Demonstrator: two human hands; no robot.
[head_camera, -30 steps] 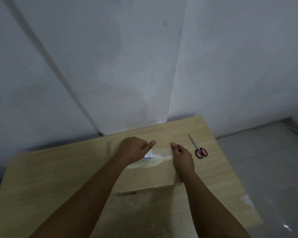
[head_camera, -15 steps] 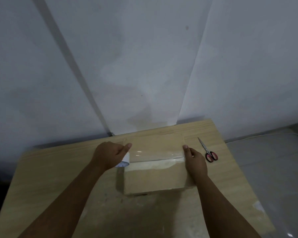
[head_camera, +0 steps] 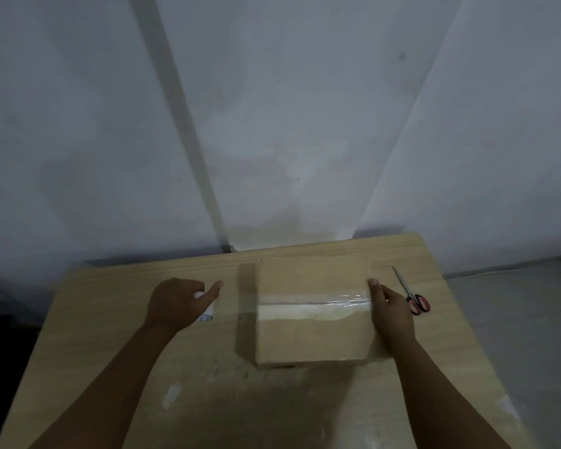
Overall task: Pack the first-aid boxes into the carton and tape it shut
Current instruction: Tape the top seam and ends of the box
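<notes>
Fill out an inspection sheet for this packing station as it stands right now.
Surface: wooden table, pale smears near the front.
Job's things: carton closed, clear tape strip across its top; tape roll; scissors lying right of the carton.
Clutter: nothing seen.
Grippers: left hand holds the tape roll; right hand rests on the carton's right edge.
Cables: thin line on the floor at right, unclear.
Surroundings: pale walls, grey floor.

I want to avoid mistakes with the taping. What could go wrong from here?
1. The left hand holds the tape roll away from the carton; the stretched tape may twist or stick to itself.
2. Only the right hand steadies the carton, so pulling may slide it.
3. The scissors lie beyond the right hand, so cutting means letting go.
</notes>
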